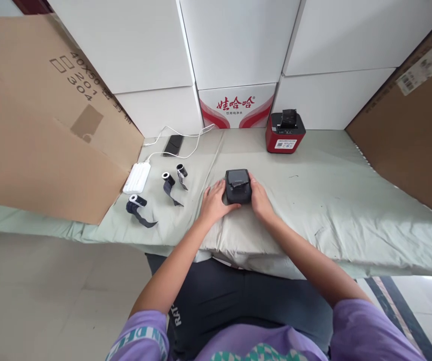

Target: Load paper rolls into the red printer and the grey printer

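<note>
the left hand (pixel 213 203) and right hand (pixel 261 201) hold the small black device (pixel 239 193) between them, grasping opposite sides, apparently to keep it steady on the cloth-covered tabletop (pixel 313 200). three dark rolls (pixel 168 179) are spaced apart to its left, presumably within easy reach; the red device (pixel 284 137) sits farther back, likely leaving working room in front.

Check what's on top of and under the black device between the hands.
A glossy dark piece shows on top of the black device. Pale green cloth shows around its base; whatever lies directly underneath is covered and can't be seen.
</note>
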Motion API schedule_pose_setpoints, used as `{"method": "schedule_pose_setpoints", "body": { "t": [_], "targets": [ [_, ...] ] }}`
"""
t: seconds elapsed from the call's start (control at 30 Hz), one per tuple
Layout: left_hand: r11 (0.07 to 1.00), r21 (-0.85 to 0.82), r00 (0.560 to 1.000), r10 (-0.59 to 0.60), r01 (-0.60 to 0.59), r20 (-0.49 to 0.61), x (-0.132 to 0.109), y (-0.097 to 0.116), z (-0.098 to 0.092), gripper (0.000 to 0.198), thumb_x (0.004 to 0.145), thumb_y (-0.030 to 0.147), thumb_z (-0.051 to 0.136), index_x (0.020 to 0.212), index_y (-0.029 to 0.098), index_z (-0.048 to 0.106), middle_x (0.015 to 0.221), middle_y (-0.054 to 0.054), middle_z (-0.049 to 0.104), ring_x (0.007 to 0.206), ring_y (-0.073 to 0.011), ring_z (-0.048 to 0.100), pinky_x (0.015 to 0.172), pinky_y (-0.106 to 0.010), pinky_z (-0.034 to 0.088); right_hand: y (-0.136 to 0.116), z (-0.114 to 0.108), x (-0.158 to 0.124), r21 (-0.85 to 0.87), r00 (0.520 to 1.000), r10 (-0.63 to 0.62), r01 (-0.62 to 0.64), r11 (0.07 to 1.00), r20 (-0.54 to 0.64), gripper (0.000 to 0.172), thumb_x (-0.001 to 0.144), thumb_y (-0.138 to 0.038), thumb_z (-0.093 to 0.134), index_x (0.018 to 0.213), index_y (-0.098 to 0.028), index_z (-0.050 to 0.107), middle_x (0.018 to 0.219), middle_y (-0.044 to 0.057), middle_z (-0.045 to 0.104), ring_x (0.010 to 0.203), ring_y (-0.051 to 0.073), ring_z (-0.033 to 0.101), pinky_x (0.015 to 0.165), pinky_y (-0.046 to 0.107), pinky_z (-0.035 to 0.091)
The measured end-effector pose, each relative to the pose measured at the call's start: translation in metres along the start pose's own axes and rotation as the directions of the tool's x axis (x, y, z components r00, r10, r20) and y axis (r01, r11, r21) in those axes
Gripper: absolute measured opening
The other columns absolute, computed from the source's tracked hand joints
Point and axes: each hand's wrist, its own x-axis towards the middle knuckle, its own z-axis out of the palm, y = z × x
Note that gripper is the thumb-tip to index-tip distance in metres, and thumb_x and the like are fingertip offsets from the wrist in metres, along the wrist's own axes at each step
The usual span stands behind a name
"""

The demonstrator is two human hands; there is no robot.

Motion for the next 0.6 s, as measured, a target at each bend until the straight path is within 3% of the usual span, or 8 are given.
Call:
{"method": "schedule_pose_setpoints", "body": {
  "t": [0.07, 0.17, 0.37, 0.5, 0.6],
  "targets": [
    [1.000, -0.014, 1.000, -0.002, 0.002, 0.014, 0.000, -0.002, 0.000, 0.112, 0.068, 0.050, 0.094, 0.164, 0.024, 0.042, 0.161, -0.018, 0.055, 0.153, -0.0419, 0.046, 0.133, -0.060, 0.016, -0.009, 0.002, -0.004, 0.035, 0.996, 0.037, -0.034, 0.999, -0.082, 0.087, 0.098, -0.084, 0.032, 0.159, -0.024, 0.053, 0.168, 0.007, 0.047, 0.161, 0.029, 0.038, 0.137, 0.054, 0.019],
    [0.999, -0.045, 0.999, -0.014, 0.016, 0.030, 0.001, -0.006, 0.000, 0.119, 0.069, 0.053, 0.093, 0.168, 0.023, 0.033, 0.153, -0.018, 0.062, 0.147, -0.0399, 0.055, 0.133, -0.059, 0.017, -0.018, 0.005, -0.002, 0.039, 0.997, 0.007, -0.003, 0.999, -0.080, 0.091, 0.094, -0.088, 0.036, 0.155, -0.024, 0.058, 0.170, 0.006, 0.044, 0.162, 0.027, 0.035, 0.138, 0.050, 0.017],
    [1.000, -0.001, 1.000, 0.016, -0.016, 0.006, 0.001, -0.005, 0.000, 0.105, 0.072, 0.049, 0.091, 0.163, 0.029, 0.043, 0.160, -0.014, 0.057, 0.144, -0.0395, 0.058, 0.132, -0.061, 0.020, -0.021, -0.002, 0.023, 0.021, 0.999, 0.022, -0.021, 1.000, -0.034, 0.092, 0.092, -0.090, 0.036, 0.153, -0.025, 0.060, 0.167, 0.005, 0.049, 0.161, 0.028, 0.038, 0.137, 0.051, 0.019],
    [0.995, 0.093, 0.999, -0.026, 0.024, 0.022, -0.001, -0.001, -0.001, 0.106, 0.077, 0.051, 0.088, 0.166, 0.028, 0.035, 0.157, -0.011, 0.060, 0.146, -0.0344, 0.057, 0.134, -0.054, 0.023, -0.017, -0.007, 0.027, 0.023, 0.999, 0.041, -0.041, 0.999, -0.008, 0.090, 0.093, -0.087, 0.037, 0.153, -0.024, 0.060, 0.165, 0.005, 0.051, 0.160, 0.028, 0.040, 0.136, 0.051, 0.023],
    [0.988, 0.149, 0.998, -0.049, 0.043, 0.039, -0.001, 0.002, -0.003, 0.109, 0.078, 0.052, 0.087, 0.168, 0.026, 0.031, 0.157, -0.010, 0.061, 0.148, -0.0302, 0.056, 0.135, -0.049, 0.022, -0.012, -0.006, 0.019, 0.071, 0.995, 0.062, -0.057, 0.996, -0.074, 0.090, 0.096, -0.084, 0.037, 0.152, -0.018, 0.061, 0.164, 0.009, 0.051, 0.158, 0.028, 0.044, 0.134, 0.049, 0.027]
  ]
}}
